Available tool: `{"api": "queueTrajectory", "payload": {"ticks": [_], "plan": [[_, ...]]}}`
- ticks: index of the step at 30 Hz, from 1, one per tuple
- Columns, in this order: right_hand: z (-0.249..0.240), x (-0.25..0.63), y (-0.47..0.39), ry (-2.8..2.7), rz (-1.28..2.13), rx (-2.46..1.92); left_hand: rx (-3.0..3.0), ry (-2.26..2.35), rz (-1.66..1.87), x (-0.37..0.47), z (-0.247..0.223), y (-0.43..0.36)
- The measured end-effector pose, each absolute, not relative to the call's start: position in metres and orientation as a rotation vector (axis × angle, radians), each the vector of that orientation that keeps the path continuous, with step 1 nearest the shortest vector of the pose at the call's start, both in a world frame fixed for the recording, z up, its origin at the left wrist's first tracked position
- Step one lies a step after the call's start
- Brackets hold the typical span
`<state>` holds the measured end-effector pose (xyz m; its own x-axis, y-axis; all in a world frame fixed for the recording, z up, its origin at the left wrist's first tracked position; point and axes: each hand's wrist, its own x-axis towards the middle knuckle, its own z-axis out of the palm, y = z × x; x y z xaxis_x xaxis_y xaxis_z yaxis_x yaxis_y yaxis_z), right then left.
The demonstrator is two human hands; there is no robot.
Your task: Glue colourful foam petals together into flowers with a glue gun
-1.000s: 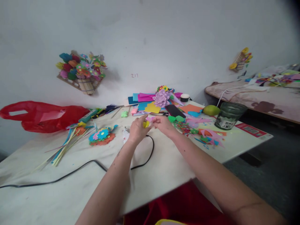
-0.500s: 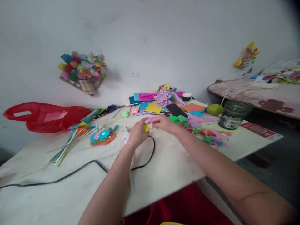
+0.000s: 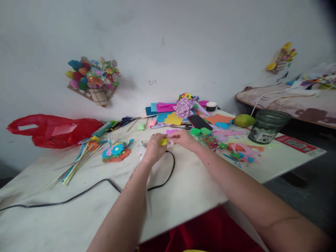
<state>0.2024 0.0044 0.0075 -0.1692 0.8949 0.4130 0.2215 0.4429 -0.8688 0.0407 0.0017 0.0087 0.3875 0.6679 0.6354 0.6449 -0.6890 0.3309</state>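
Observation:
Over the middle of the table, my left hand (image 3: pixel 154 148) is closed on a small yellow piece (image 3: pixel 163 142), which looks like craft foam. Close beside it, my right hand (image 3: pixel 185 140) pinches a small whitish, see-through piece (image 3: pixel 171 141) by the fingertips. That piece is too small and blurred to name, and I cannot tell whether it touches the yellow one. A scrap of purple foam (image 3: pixel 172 132) lies just behind the fingers. Left of my left hand is a white tool (image 3: pixel 142 150), partly hidden. A black cord (image 3: pixel 172 168) curves out near my left wrist.
Layered foam flowers (image 3: pixel 117 151), thin stems (image 3: pixel 75 166) and a red plastic bag (image 3: pixel 56 130) lie to the left. Foam sheets (image 3: pixel 173 119), a dark phone (image 3: pixel 200 122) and colourful scraps (image 3: pixel 243 152) spread behind and right. A glass jar (image 3: pixel 267 127) stands near the right edge.
The view has shifted slightly, so things on the right sit further right. My hands stay together, with small finger movements at the yellow and whitish pieces.

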Motion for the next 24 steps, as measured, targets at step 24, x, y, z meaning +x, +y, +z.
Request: {"api": "queueTrajectory", "payload": {"ticks": [24], "plan": [[0.005, 0.208, -0.001, -1.901, 0.41, -1.019, 2.586, 1.169, 1.353, 0.041, 0.005, 0.006]]}}
